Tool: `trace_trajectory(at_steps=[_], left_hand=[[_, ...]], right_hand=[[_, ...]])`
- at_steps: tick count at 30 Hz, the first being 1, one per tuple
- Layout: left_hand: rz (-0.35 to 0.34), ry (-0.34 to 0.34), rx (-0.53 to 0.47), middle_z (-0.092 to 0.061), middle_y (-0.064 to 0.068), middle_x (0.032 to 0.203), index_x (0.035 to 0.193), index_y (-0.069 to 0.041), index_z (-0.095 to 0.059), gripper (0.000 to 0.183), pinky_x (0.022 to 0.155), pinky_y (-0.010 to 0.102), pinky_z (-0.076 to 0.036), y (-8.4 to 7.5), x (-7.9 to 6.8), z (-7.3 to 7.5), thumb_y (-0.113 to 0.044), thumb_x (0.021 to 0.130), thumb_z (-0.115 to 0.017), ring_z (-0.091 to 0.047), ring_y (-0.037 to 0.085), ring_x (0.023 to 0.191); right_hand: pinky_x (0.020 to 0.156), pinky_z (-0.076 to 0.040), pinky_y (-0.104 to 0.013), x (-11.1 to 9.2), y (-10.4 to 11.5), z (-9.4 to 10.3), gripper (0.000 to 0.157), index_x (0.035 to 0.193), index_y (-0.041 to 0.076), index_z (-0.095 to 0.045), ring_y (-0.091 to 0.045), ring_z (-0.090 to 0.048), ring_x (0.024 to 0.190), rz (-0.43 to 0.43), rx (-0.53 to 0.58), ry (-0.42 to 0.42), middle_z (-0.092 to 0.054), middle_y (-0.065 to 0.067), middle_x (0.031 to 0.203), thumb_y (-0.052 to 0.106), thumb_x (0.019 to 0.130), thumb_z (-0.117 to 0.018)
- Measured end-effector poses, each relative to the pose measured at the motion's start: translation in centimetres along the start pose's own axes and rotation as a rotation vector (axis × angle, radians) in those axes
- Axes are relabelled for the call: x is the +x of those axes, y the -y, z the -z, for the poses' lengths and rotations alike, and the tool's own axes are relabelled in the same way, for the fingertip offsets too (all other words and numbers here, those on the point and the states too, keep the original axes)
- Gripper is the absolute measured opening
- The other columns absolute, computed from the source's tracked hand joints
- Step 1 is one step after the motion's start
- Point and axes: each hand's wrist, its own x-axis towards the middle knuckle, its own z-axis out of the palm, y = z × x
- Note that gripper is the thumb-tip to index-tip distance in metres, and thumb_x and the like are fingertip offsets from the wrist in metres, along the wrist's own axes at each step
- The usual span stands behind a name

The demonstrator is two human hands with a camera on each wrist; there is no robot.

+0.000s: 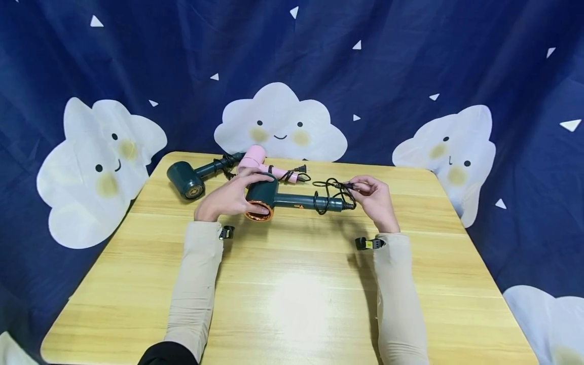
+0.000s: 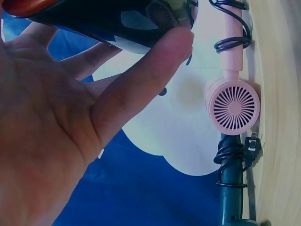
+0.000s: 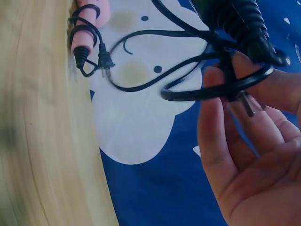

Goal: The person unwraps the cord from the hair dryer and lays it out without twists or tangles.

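Observation:
My left hand point(image 1: 227, 196) grips the head of a dark green hair dryer point(image 1: 292, 201) with a copper rim, held over the middle of the table. Its handle points right, and black cord point(image 1: 329, 188) hangs in loose loops about the handle's end. At those loops, my right hand point(image 1: 376, 202) pinches the cord's plug point(image 3: 229, 75) between thumb and fingers; metal prongs stick out below it in the right wrist view. In the left wrist view the dryer's glossy body point(image 2: 108, 26) lies across my fingers.
Behind on the left lies a second dark green hair dryer point(image 1: 182, 177), cord wound round its handle. A pink hair dryer point(image 1: 252, 156) lies beside it, its cord also wrapped. The wooden table point(image 1: 438, 284) ends at a blue cloud-patterned curtain point(image 1: 388, 76).

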Motion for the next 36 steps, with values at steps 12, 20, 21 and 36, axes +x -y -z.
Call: trace_trajectory(at_steps=[12,20,21,36], left_hand=[[0.010,0.011,-0.004,-0.034,0.000,0.152,0.139,-0.032,-0.053,0.083,0.103,0.053,-0.045,0.0,0.2,-0.1,-0.042,0.066,-0.091,-0.048,0.031,0.126],[0.001,0.000,0.023,-0.031,0.007,0.155,0.139,-0.032,-0.052,0.082,0.104,0.053,-0.044,0.2,0.1,-0.1,-0.042,0.068,-0.090,-0.045,0.032,0.130],[0.003,-0.005,0.032,-0.031,0.007,0.155,0.139,-0.033,-0.052,0.082,0.104,0.052,-0.044,0.2,0.1,-0.1,-0.043,0.068,-0.090,-0.045,0.032,0.129],[0.026,-0.018,0.040,-0.032,0.004,0.153,0.140,-0.037,-0.050,0.084,0.101,0.052,-0.046,0.5,0.0,0.2,-0.050,0.066,-0.089,-0.050,0.031,0.123]], right_hand=[[0.073,-0.056,-0.018,-0.2,1.3,-0.7,0.023,0.104,-0.009,-0.064,-0.007,-0.073,0.086,0.127,0.108,-0.005,-0.078,0.002,0.096,-0.007,0.083,-0.072],[0.072,-0.054,-0.018,-0.9,3.1,-1.3,0.024,0.104,-0.009,-0.064,-0.009,-0.073,0.089,0.156,0.104,0.019,-0.078,0.004,0.096,-0.003,0.084,-0.074],[0.071,-0.054,-0.018,-1.0,3.4,-1.4,0.024,0.104,-0.009,-0.064,-0.009,-0.073,0.089,0.158,0.105,0.025,-0.078,0.004,0.096,-0.002,0.084,-0.074],[0.078,-0.058,-0.023,-2.3,5.8,-2.8,0.022,0.104,-0.006,-0.065,-0.013,-0.073,0.090,0.181,0.169,0.135,-0.078,0.001,0.099,-0.004,0.083,-0.073]])
